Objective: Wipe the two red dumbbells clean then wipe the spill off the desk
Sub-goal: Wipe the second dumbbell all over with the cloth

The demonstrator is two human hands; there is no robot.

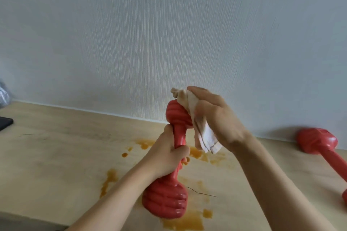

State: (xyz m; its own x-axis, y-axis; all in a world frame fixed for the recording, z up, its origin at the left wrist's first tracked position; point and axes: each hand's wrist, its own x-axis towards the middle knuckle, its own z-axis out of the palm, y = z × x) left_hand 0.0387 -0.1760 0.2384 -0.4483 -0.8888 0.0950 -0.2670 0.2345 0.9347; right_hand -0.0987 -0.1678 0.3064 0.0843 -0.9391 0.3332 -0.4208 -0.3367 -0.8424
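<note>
The left hand [167, 157] has its fingers [183, 151] wrapped tight round the slim handle of a glossy red plastic dumbbell with ribbed, rounded heads [165, 199], held nearly upright above the pale wooden desk [56, 155]. The right hand [214, 118] presses a crumpled, stained white cloth [202, 137] against the dumbbell's upper head, just beyond the left fingers; its fingers lie mostly straight over the cloth, and a loose corner hangs below the palm.

To do this step well, the left grip probably needs to stay firm while the handle is turned, so the cloth can reach every groove of the ribs, where residue would likely lodge. A clean fold of cloth should meet the plastic, since the one showing looks soiled.

The held dumbbell shines as if wet, and its lower head hangs below the left fingers, over an orange-brown spill [187, 221] spread in patches on the desk. A second red dumbbell [319, 142] lies on the desk, well to the right of the right fingers, by the pale textured wall [169, 33].
</note>
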